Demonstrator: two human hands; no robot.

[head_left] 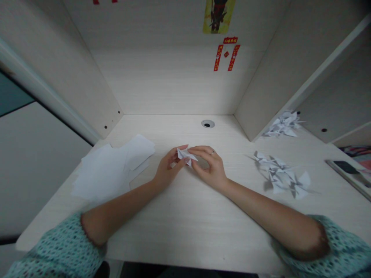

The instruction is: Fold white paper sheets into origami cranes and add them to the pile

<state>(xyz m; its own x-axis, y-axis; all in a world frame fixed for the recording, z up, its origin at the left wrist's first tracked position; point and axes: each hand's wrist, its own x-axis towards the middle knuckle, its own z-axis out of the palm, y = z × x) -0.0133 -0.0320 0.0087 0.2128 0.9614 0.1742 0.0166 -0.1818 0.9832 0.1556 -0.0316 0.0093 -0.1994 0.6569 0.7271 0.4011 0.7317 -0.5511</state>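
The left grip (169, 166) and right grip (208, 166) are together on a small folded white paper (184, 156), clamping it between their fingers just above the tabletop (174, 227). A ring (212, 153) sits on a finger of the right hand. Left of the hands lies a loose pile of white paper sheets (107, 170). To the right lie a heap of folded paper cranes (279, 175), a second heap (282, 124) farther back, and a phone (344, 166) near the edge. On the back wall (162, 77), red paper strips (227, 54) carry characters too small to read, below a yellow poster (218, 15).
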